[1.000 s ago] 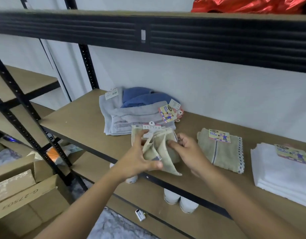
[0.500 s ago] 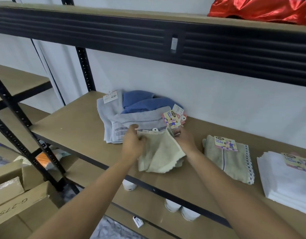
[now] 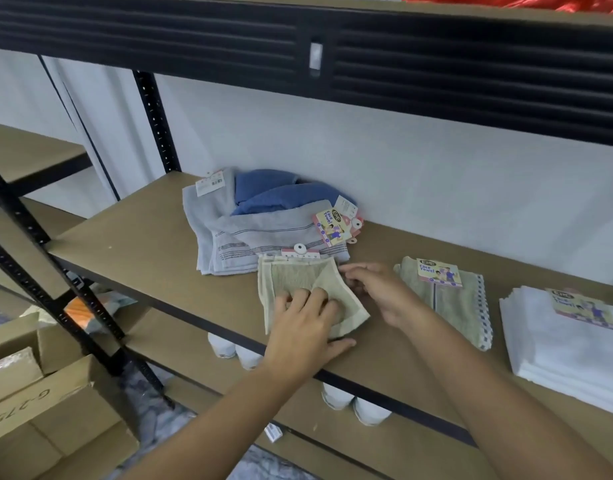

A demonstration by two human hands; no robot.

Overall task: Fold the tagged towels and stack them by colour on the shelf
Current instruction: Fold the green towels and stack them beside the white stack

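A small beige towel (image 3: 294, 277) lies folded flat on the brown shelf (image 3: 132, 233), its tag at the far edge. My left hand (image 3: 308, 327) presses down on its near half with spread fingers. My right hand (image 3: 377, 289) touches the towel's right edge with loosely bent fingers. To the right lies a folded olive towel (image 3: 450, 306) with a tag, then a white towel stack (image 3: 561, 348) with a tag. Behind the beige towel sits a loose heap of grey towels (image 3: 236, 237) and a blue towel (image 3: 274, 192).
An upper shelf beam (image 3: 298, 39) hangs low overhead. White cups (image 3: 353, 407) stand on the lower shelf. Cardboard boxes (image 3: 38, 410) sit on the floor at the left. A black upright post (image 3: 156, 123) stands at the shelf's back left corner.
The beige towel, held up half-folded a second ago, now lies flat on the shelf. My left hand moved from its far left corner onto its top, pressing.
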